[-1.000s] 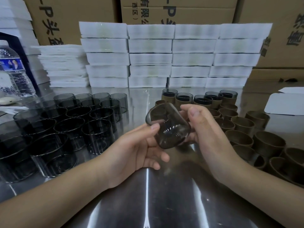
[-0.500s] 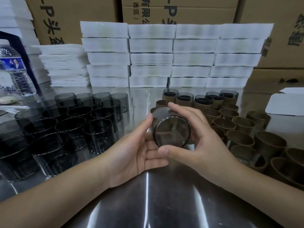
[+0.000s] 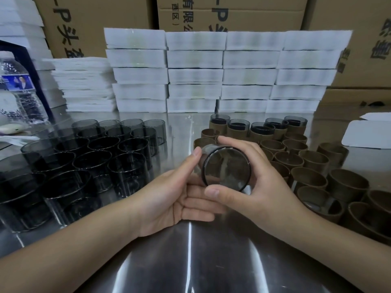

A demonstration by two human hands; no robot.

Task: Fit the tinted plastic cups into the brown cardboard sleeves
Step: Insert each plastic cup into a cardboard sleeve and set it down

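A tinted plastic cup (image 3: 226, 169) is held above the steel table, its round end facing me. My right hand (image 3: 260, 187) grips it with thumb below and fingers curled over the top. My left hand (image 3: 179, 193) cups it from the left, thumb against its side and fingers underneath. Several loose tinted cups (image 3: 93, 159) stand in rows on the left. Several empty brown cardboard sleeves (image 3: 311, 163) stand on the right. Behind them is a row of sleeves with cups inside (image 3: 259, 129).
Stacks of white foam trays (image 3: 222, 77) line the back of the table, with cardboard boxes (image 3: 222, 13) behind. A water bottle (image 3: 20, 89) stands far left. White card sheets (image 3: 370, 134) lie at the far right. Shiny steel tabletop (image 3: 190, 261) lies below my hands.
The cup has turned from tilted sideways to end-on toward me. My right thumb came under it and my left thumb rose along its side.
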